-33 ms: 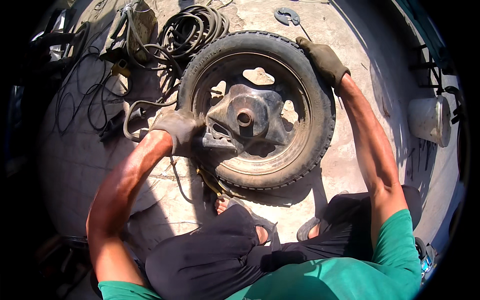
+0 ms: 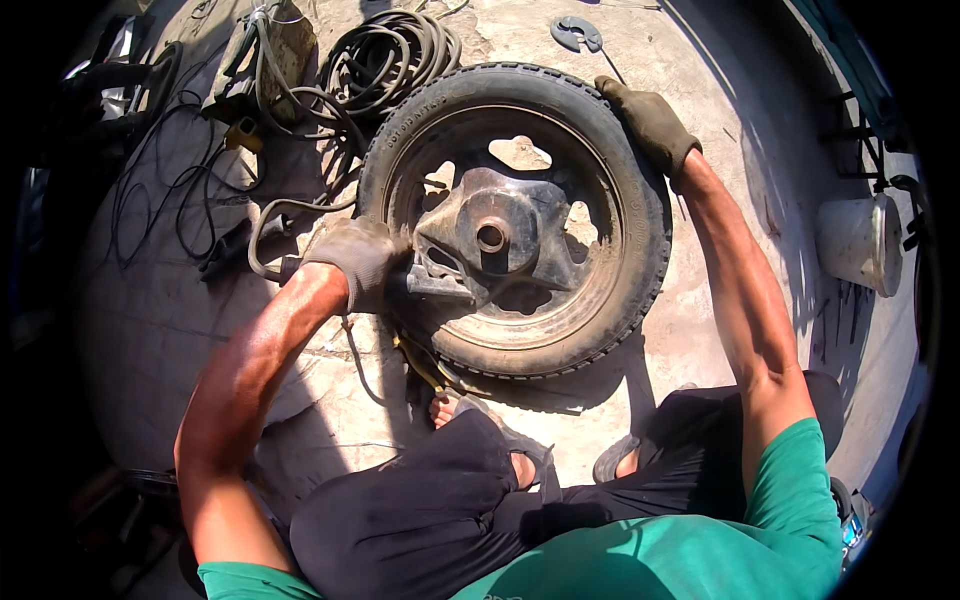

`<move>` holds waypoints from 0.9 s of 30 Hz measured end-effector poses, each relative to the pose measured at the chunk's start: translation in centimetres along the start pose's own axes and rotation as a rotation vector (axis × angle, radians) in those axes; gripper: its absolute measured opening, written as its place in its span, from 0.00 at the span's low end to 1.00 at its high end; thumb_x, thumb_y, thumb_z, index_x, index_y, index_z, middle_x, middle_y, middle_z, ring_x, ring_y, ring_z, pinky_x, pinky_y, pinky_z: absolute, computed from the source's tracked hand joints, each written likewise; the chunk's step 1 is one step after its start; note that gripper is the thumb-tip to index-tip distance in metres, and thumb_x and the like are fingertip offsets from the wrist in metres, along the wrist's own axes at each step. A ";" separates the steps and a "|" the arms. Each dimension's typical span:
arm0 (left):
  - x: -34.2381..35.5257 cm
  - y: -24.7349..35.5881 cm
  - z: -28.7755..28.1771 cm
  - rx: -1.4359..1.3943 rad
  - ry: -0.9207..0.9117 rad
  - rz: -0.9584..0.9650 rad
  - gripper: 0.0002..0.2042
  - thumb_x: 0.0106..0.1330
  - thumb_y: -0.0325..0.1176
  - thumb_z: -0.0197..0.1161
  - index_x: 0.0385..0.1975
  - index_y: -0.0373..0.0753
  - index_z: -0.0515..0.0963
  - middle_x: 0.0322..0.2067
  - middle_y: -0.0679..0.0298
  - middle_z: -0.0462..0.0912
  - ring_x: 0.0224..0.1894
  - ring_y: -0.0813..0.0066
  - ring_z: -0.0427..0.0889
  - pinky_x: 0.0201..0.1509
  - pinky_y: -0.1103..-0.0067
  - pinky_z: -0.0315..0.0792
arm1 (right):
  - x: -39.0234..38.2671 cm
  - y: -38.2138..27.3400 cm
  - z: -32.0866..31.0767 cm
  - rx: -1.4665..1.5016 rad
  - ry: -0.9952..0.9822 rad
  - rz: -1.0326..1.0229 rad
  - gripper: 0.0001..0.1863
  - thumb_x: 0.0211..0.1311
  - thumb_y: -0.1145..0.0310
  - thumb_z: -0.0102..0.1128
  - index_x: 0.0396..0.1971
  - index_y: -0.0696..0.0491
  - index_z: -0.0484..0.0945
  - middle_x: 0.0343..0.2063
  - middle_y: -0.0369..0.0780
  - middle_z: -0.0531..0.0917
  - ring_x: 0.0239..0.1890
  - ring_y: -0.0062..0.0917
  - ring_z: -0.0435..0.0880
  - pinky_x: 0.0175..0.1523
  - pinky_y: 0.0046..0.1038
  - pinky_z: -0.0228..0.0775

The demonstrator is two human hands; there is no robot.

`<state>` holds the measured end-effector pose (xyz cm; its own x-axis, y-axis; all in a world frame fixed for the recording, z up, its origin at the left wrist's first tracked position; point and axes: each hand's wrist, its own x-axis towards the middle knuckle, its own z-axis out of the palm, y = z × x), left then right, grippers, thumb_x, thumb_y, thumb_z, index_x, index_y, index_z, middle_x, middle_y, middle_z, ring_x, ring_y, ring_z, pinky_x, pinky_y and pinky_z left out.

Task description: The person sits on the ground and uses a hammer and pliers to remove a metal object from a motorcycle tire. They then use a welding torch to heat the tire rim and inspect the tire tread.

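Note:
In front of me a motorcycle wheel [image 2: 630, 230] with a worn black tyre and a dusty rim lies on its side. A dark metal hub cover [image 2: 528, 215] with a round hole fills its middle. From that cover a stubby metal arm [image 2: 438, 286] points left toward the tyre. My left hand [image 2: 352, 262], in a grey-brown glove, is closed around this arm at the wheel's left edge; its fingertips are partly hidden. At the upper right, my gloved right hand [image 2: 650, 120] is wrapped over the tyre's outer edge.
Coiled cable [image 2: 395, 50] lies behind the wheel, beside a boxy unit [image 2: 265, 60] with leads. A black-handled tool [image 2: 230, 248] rests at left. A grey notched disc [image 2: 576, 34] is at the back. On the right stands a white bucket [image 2: 855, 242]. My sandalled feet are near the wheel.

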<state>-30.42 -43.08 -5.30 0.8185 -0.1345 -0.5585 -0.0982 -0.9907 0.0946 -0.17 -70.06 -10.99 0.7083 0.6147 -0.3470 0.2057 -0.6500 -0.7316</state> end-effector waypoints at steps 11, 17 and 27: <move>-4.2 2.5 -3.4 -0.387 0.576 0.028 0.26 0.55 0.34 0.74 0.56 0.39 0.79 0.58 0.54 0.79 0.61 0.51 0.77 0.65 0.64 0.71 | 0.5 2.0 0.3 0.228 -0.002 0.203 0.34 0.73 0.41 0.50 0.50 0.61 0.84 0.45 0.46 0.86 0.46 0.28 0.83 0.55 0.27 0.70; -7.1 3.7 -0.3 -0.664 1.086 -0.109 0.17 0.59 0.18 0.68 0.50 0.32 0.80 0.51 0.53 0.83 0.50 0.66 0.84 0.55 0.75 0.77 | 0.8 2.9 0.5 0.278 0.030 0.236 0.32 0.74 0.43 0.50 0.51 0.60 0.84 0.45 0.45 0.86 0.46 0.26 0.83 0.55 0.26 0.70; -7.4 5.2 9.2 -1.906 1.304 -0.217 0.20 0.74 0.31 0.57 0.64 0.35 0.69 0.62 0.56 0.75 0.67 0.62 0.71 0.73 0.65 0.63 | -1.2 -2.6 -0.7 0.158 0.068 0.083 0.37 0.71 0.39 0.48 0.42 0.65 0.84 0.36 0.51 0.87 0.37 0.33 0.85 0.50 0.30 0.72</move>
<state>-42.18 -47.47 -8.26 0.6148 0.7823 -0.1007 -0.1736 0.2588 0.9502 -1.11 -69.42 -8.28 0.7632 0.5272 -0.3735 0.0397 -0.6152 -0.7874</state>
